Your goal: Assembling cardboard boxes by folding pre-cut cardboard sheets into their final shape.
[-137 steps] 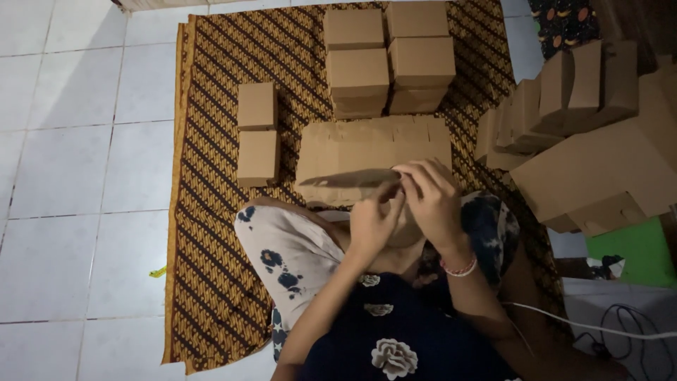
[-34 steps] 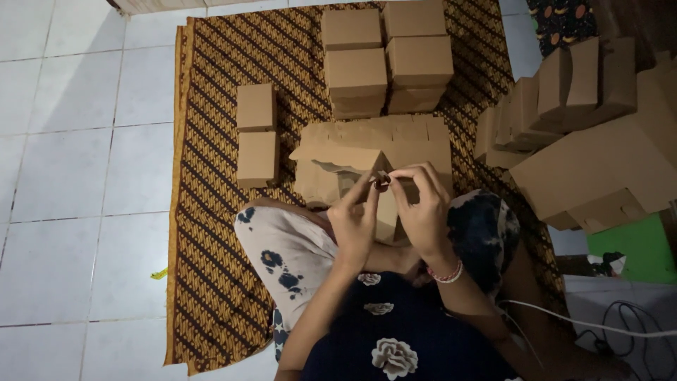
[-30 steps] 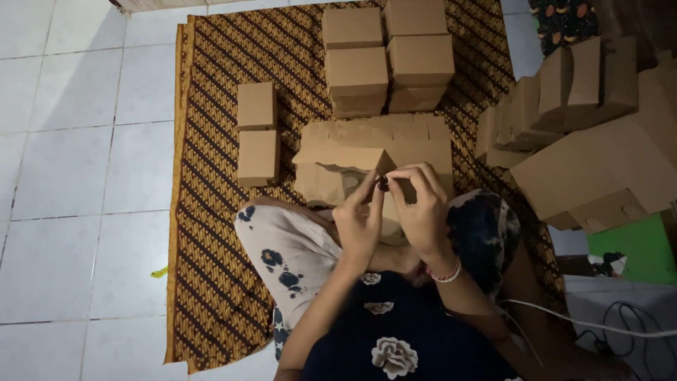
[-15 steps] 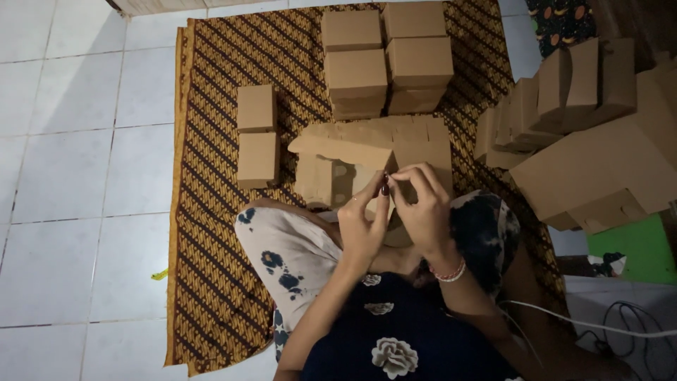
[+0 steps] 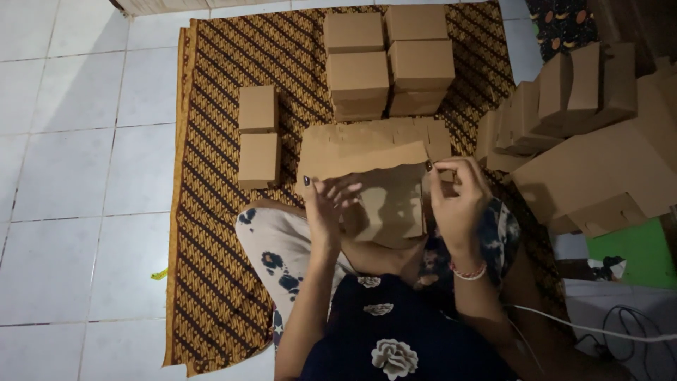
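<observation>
At centre frame, a flat cardboard blank (image 5: 384, 187) is held partly folded between the left hand (image 5: 326, 204) and right hand (image 5: 457, 201), both pinching its edges. Compared with half a second earlier, one flap has been raised, so a box shape is emerging. Finished boxes (image 5: 388, 63) are stacked above on the patterned mat (image 5: 211, 212).

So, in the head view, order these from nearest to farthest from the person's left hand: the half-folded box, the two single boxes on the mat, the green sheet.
1. Half-folded box: touching the left hand, right beside it.
2. Two single boxes: up on the mat, off that hand's outer side.
3. Green sheet: far across, past the right hand.
</observation>
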